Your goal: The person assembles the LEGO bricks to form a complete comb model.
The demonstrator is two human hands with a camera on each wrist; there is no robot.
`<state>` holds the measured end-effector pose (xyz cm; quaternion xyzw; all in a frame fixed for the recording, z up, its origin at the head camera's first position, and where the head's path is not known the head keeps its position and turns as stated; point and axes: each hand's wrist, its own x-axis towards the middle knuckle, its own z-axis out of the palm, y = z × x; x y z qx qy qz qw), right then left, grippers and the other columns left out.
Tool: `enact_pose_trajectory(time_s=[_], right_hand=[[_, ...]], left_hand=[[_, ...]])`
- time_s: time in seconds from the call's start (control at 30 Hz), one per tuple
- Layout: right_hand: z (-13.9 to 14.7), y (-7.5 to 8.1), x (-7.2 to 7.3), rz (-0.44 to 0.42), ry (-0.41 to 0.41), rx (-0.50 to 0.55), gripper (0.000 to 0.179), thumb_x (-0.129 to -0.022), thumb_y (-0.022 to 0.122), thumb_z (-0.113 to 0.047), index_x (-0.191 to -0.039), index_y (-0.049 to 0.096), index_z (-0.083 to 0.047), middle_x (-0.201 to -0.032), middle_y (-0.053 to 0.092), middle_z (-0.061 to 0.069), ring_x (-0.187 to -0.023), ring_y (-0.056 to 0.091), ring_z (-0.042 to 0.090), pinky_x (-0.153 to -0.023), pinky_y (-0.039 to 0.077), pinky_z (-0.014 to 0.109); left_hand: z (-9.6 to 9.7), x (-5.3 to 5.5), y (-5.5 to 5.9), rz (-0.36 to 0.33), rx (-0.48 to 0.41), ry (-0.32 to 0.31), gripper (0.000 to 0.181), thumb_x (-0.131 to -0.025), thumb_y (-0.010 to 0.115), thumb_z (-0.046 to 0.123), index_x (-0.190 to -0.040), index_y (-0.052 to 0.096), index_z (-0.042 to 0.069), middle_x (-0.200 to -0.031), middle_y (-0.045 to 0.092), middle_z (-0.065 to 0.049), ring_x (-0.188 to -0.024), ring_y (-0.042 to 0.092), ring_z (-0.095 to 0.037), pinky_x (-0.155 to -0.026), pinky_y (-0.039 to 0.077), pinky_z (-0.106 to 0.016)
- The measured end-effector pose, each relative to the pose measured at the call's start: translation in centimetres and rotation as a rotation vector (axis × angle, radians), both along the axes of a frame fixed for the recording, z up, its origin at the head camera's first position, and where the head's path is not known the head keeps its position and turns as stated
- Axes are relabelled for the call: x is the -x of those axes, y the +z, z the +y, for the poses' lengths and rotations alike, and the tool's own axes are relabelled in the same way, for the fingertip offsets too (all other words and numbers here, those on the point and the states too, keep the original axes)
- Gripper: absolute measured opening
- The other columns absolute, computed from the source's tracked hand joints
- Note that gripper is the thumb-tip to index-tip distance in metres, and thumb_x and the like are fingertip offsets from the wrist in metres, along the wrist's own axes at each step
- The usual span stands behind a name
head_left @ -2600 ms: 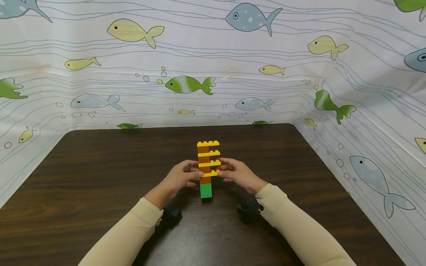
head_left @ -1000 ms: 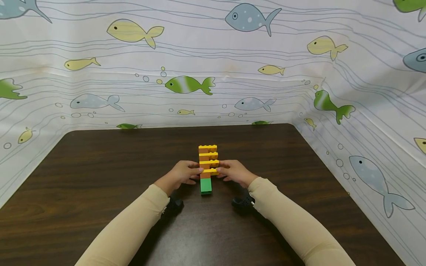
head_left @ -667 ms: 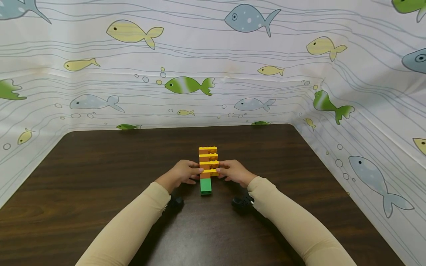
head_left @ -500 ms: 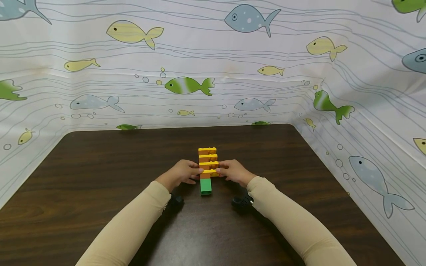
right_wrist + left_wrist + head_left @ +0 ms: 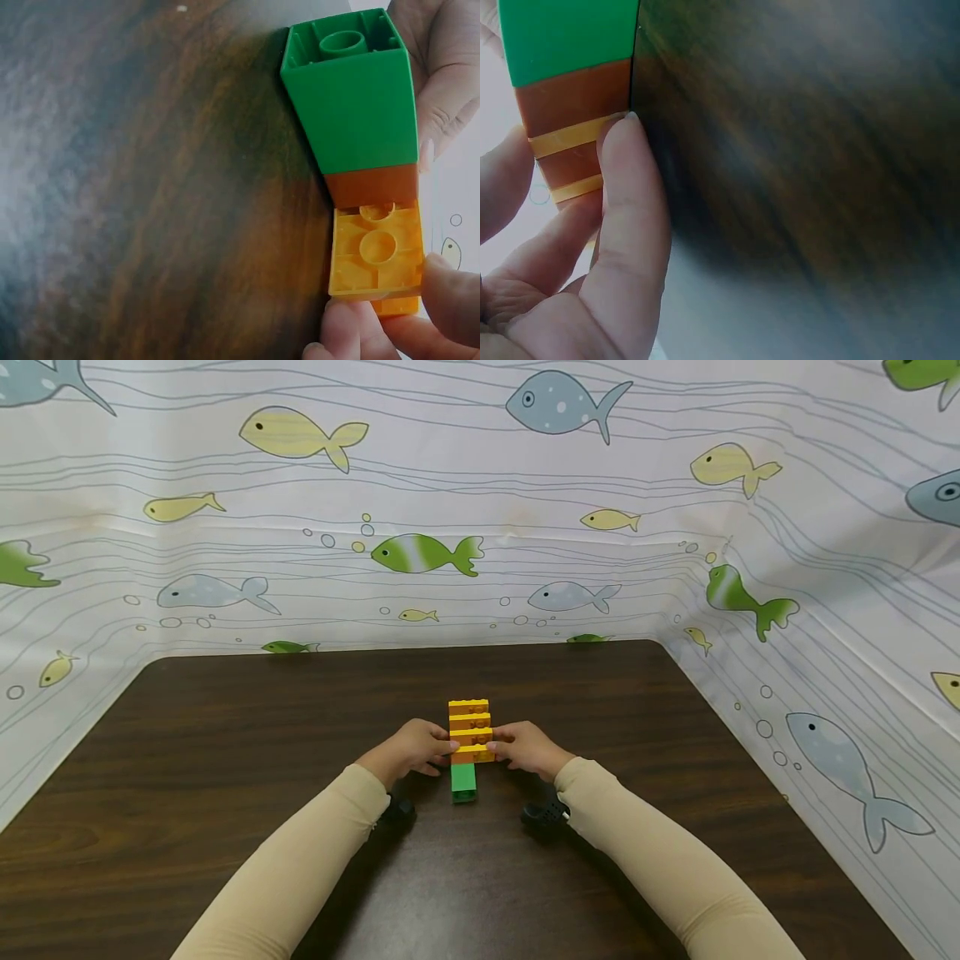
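Note:
A tower of toy building blocks tilts back over the table, its top away from me. The green block (image 5: 463,777) forms its near end, with the hollow underside showing in the right wrist view. Beyond it, orange-brown blocks (image 5: 574,99) alternate with longer yellow plates (image 5: 470,722) that jut out to the right. My left hand (image 5: 408,750) pinches the tower's left side, thumb on the near face by the lowest yellow plate. From the right, my right hand (image 5: 531,750) grips the jutting end of that yellow plate (image 5: 376,251) between thumb and fingers.
The dark wooden table (image 5: 225,760) spreads around the tower. A white fish-print curtain (image 5: 480,485) hangs along its back and right side. Black wrist devices (image 5: 546,817) sit under both forearms.
The tower stood upright earlier; it has tipped backward, its top sinking away from me and the green block's underside turning toward me. Both hands have stayed on it, shifting only slightly.

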<state>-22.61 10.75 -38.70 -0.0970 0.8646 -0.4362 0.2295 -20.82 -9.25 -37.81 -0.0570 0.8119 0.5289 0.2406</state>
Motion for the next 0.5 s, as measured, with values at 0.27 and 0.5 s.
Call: enact_pose_trajectory(time_s=[0.27, 0.5], right_hand=[[0.05, -0.03, 0.19, -0.007, 0.019, -0.011, 0.041, -0.098, 0.056, -0.018, -0.135, 0.054, -0.002, -0.1, 0.065, 0.009, -0.094, 0.062, 0.02, -0.082, 0.054, 0.039], [0.15, 0.03, 0.28, -0.021, 0.028, -0.02, 0.043, -0.099, 0.055, -0.019, -0.137, 0.051, 0.0, -0.104, 0.065, 0.011, -0.098, 0.062, 0.022, -0.082, 0.054, 0.039]], left_hand=[[0.1, -0.08, -0.06, 0.019, 0.018, -0.008, 0.041, -0.097, 0.057, 0.012, -0.132, 0.051, -0.008, -0.127, 0.057, -0.024, -0.108, 0.062, -0.033, -0.084, 0.053, -0.045], [0.08, -0.03, -0.2, 0.016, 0.007, 0.005, 0.045, -0.096, 0.06, 0.014, -0.133, 0.049, -0.009, -0.124, 0.058, -0.024, -0.105, 0.063, -0.033, -0.084, 0.053, -0.045]])
